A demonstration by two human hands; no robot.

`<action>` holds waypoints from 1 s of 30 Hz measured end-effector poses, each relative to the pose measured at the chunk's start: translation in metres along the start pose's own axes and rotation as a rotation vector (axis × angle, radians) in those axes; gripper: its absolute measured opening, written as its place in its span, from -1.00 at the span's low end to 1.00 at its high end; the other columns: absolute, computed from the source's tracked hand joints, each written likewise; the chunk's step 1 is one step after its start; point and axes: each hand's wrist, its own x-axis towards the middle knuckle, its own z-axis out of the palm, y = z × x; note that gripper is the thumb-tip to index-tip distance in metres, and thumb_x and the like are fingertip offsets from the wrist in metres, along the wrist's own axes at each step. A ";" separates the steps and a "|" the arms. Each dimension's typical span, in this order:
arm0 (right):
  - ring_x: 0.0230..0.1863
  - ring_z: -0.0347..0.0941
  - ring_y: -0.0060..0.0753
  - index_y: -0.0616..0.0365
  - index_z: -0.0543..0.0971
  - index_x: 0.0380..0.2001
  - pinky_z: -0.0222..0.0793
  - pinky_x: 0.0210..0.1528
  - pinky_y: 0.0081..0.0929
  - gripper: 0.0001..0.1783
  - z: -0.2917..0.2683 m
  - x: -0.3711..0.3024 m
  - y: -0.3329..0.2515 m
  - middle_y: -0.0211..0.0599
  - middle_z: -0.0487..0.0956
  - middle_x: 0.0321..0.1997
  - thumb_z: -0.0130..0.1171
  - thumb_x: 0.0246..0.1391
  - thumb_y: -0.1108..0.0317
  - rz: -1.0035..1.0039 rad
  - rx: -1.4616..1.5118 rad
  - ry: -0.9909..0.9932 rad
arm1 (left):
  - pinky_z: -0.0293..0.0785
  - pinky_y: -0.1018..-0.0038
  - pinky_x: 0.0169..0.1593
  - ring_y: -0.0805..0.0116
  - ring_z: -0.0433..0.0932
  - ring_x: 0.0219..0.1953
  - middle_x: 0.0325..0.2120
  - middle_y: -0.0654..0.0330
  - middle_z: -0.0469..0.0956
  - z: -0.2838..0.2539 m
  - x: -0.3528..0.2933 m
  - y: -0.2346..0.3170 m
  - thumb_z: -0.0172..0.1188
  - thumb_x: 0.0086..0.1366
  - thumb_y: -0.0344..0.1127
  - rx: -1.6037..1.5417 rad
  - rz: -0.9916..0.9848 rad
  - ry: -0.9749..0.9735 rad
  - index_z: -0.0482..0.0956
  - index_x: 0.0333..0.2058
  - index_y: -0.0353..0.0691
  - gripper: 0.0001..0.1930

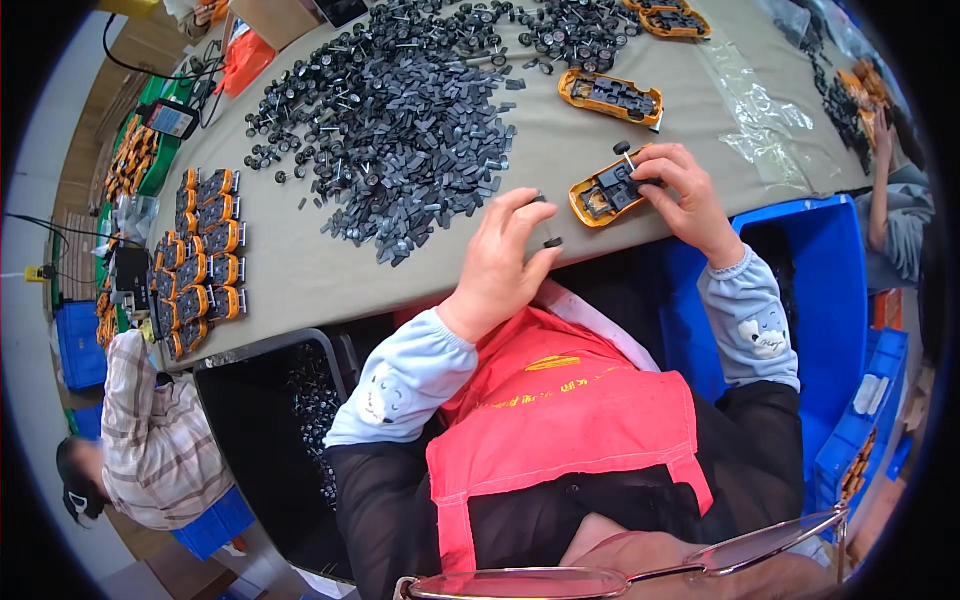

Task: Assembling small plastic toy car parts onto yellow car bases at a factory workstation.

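Observation:
An orange toy car body lies upside down near the table's front edge, its dark chassis facing up. My right hand is closed at the car's right end. Its fingers pinch a wheel axle; one black wheel sticks out past them, and the other end is mostly covered. To the left of the car, my left hand holds a second wheel axle between thumb and fingertips, apart from the car. Beyond the right hand rests another upturned orange car body.
A heap of small dark plastic pieces and wheel axles spreads across the table. Rows of orange-and-black cars stand at the left. A black bin and a blue bin flank me. Co-workers sit at both sides.

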 end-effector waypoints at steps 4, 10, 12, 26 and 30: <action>0.04 0.49 -0.07 0.15 0.62 -0.23 0.40 0.13 -0.26 -0.75 0.001 -0.002 0.000 -0.20 0.59 -0.06 0.30 -0.04 0.58 0.015 0.007 0.002 | 0.45 0.19 0.16 -0.11 0.46 0.12 0.09 -0.09 0.43 0.023 0.020 0.005 0.42 0.06 -0.50 -0.060 0.025 0.031 0.43 0.07 -0.24 -0.44; 0.02 0.50 -0.08 0.15 0.62 -0.23 0.40 0.11 -0.25 -0.77 0.001 0.000 -0.005 -0.19 0.60 -0.09 0.29 -0.02 0.56 0.004 0.008 0.007 | 0.46 0.22 0.15 -0.09 0.46 0.13 0.10 -0.09 0.42 0.037 0.020 0.004 0.43 0.07 -0.49 -0.063 -0.024 0.016 0.44 0.08 -0.21 -0.43; 0.03 0.50 -0.08 0.15 0.62 -0.23 0.40 0.11 -0.25 -0.77 0.003 -0.001 -0.003 -0.19 0.60 -0.09 0.29 -0.02 0.56 0.022 0.038 0.012 | 0.47 0.23 0.14 -0.08 0.46 0.12 0.11 -0.08 0.41 0.037 0.020 0.006 0.43 0.07 -0.49 -0.056 -0.022 0.022 0.44 0.07 -0.21 -0.43; 0.00 0.51 -0.09 0.18 0.61 -0.23 0.40 0.08 -0.27 -0.78 0.005 -0.001 0.000 -0.17 0.61 -0.14 0.29 -0.01 0.56 0.039 0.070 0.003 | 0.54 0.39 0.01 0.18 0.52 0.00 0.11 0.00 0.41 0.032 -0.003 -0.008 0.45 0.09 -0.48 -0.093 -0.078 0.078 0.45 0.07 -0.24 -0.44; -0.01 0.51 -0.09 0.18 0.60 -0.23 0.41 0.07 -0.27 -0.78 0.006 -0.001 0.000 -0.17 0.61 -0.14 0.29 -0.01 0.56 0.035 0.075 0.011 | 0.54 0.39 0.02 0.20 0.53 -0.02 0.11 0.00 0.41 0.033 -0.001 -0.005 0.45 0.10 -0.48 -0.168 -0.107 0.119 0.45 0.07 -0.26 -0.44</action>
